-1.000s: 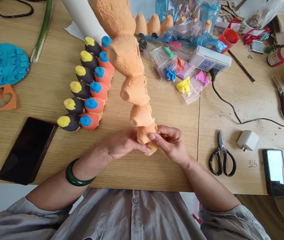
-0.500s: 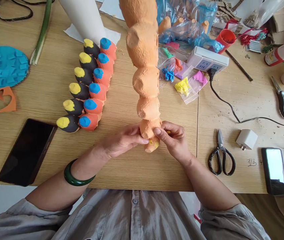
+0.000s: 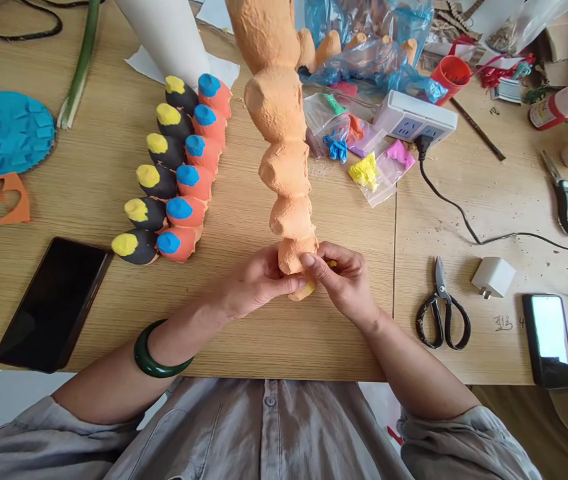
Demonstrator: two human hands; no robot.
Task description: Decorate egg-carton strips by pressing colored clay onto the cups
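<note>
An orange strip of egg-carton cups rises upright in front of me, its near end between my two hands. My left hand grips the left side of the lowest cups, thumb across the end cup. On the right side, my right hand pinches the strip with its thumb on the front. Bits of yellow clay stick to the end cup, and a little yellow shows by the right fingers. To the left stand a black egg-carton strip with yellow tips and a red one with blue tips.
Bags of coloured clay lie by a white power strip. Right of my hands are black-handled scissors, a white charger and a lit phone. A dark phone lies left, with a white roll behind.
The orange strip's upper part has tilted slightly left. My left hand has shifted a little right, its thumb now covering more of the yellow clay on the end cup.
</note>
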